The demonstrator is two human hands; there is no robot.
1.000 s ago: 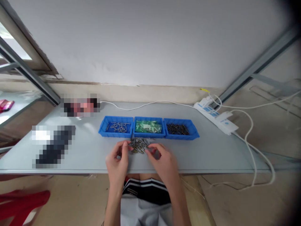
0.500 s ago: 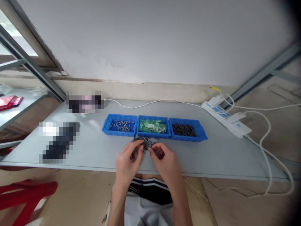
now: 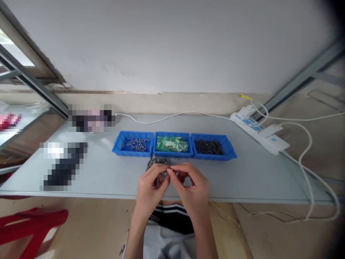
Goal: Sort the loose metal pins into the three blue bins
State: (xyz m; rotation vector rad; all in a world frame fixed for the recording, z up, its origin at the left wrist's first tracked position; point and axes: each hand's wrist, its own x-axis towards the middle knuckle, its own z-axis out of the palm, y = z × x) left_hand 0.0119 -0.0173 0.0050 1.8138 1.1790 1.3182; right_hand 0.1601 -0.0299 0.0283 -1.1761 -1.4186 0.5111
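My left hand (image 3: 153,185) and my right hand (image 3: 192,183) meet fingertip to fingertip over the near part of the table. Both are closed in a pinch, and a small glint shows between the tips, too tiny to name. Just beyond the fingers, partly hidden by them, lies a pile of thin metal pieces (image 3: 161,160) like screws or nails. Behind it stand three blue bins in a row. Silvery nail-like pieces (image 3: 138,144) lie in the left bin (image 3: 132,154), green-and-white small packets (image 3: 172,144) in the middle bin (image 3: 174,154), and dark screw-like pieces (image 3: 208,146) in the right bin (image 3: 215,157).
A white power strip (image 3: 260,132) with white cables (image 3: 303,158) lies at the table's right. One thin cable (image 3: 159,120) runs along the back. Two blurred-out items, one dark (image 3: 64,167), are on the left. A red stool (image 3: 35,226) stands below the table's left front.
My hands have come together from either side of the pile until their fingertips meet. The left hand moved right. The bins look unchanged; the camera view shifted slightly.
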